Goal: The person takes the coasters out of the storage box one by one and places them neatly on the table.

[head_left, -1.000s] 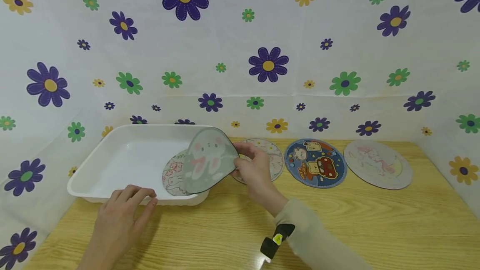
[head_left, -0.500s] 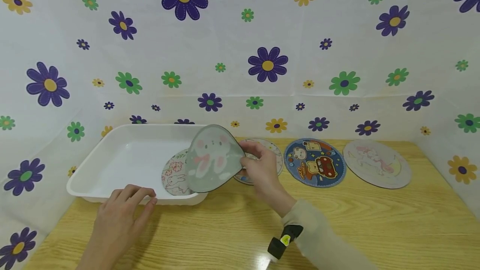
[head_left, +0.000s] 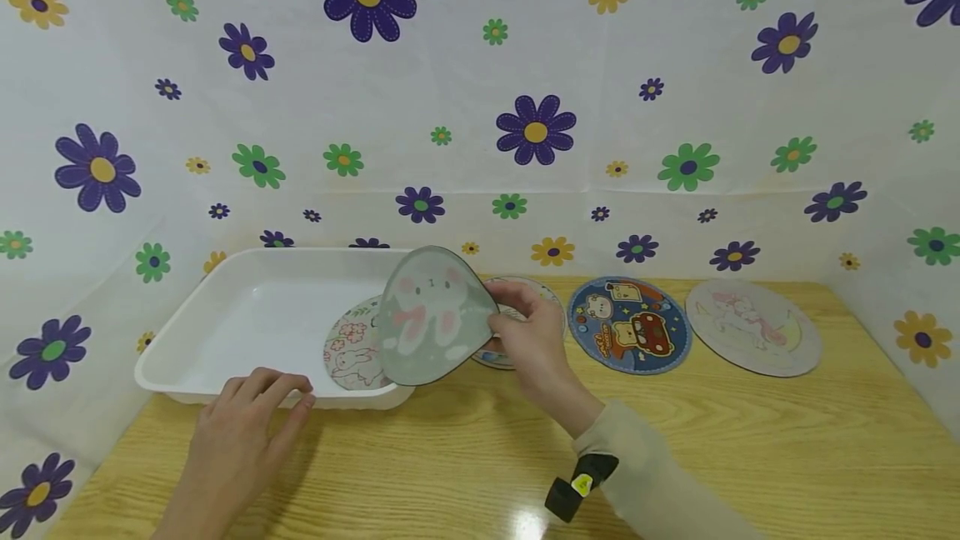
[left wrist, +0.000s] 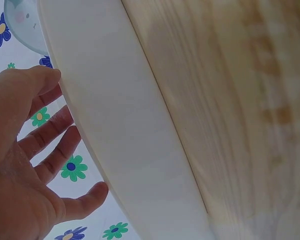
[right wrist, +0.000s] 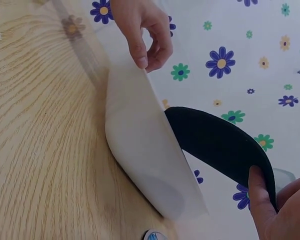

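Observation:
My right hand [head_left: 531, 340] pinches the right edge of a round grey-green mouse pad [head_left: 423, 348] with a white rabbit print. The pad is bent and tilted up over the right end of a white plastic tray [head_left: 225, 348]. Its black underside [right wrist: 215, 145] shows in the right wrist view. Behind it, partly covered, another mouse pad [head_left: 351, 352] with a pink flower and rabbit drawing lies in the tray. My left hand [head_left: 240, 440] holds the tray's near rim, fingers over the edge. In the left wrist view its fingertips [left wrist: 52, 75] touch the rim.
Right of the tray, a row of round mouse pads lies on the wooden table [head_left: 712, 440]: a pale floral one [head_left: 551, 290] partly behind my right hand, a dark blue bear one [head_left: 630, 325] and a pale pink one [head_left: 753, 327]. A flower-printed cloth [head_left: 450, 65] hangs behind.
My right hand has moved a little to the right and up with the rabbit mouse pad, uncovering more of the pad in the tray. My left hand stays on the rim.

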The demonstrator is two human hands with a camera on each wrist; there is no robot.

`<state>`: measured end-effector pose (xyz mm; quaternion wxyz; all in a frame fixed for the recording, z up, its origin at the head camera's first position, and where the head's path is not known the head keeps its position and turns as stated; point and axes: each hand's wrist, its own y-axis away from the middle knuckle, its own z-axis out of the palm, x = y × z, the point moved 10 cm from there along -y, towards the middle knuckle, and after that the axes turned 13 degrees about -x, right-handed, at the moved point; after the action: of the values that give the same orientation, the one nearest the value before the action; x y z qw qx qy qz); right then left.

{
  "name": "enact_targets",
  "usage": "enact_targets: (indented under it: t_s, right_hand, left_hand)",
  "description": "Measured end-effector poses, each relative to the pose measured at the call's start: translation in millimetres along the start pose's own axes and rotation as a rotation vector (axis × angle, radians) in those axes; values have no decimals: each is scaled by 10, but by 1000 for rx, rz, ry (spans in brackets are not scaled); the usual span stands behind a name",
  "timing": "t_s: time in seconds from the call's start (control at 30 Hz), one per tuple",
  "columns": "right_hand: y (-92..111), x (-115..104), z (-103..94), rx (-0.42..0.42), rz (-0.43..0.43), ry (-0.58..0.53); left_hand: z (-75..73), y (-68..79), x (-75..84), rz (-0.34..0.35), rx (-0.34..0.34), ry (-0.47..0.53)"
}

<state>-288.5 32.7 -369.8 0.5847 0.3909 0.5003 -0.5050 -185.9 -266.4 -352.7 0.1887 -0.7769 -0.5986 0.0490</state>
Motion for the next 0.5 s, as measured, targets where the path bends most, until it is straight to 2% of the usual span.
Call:
enact_targets:
  t_s: [0.23, 0.5]
  right_hand:
    - [26, -46, -48, 5, -21, 15]
    - [54, -69, -111, 27, -19, 31]
  left_hand:
    - [1, -2, -18, -6, 0, 5]
    - [-3, 0, 2, 19, 19, -1]
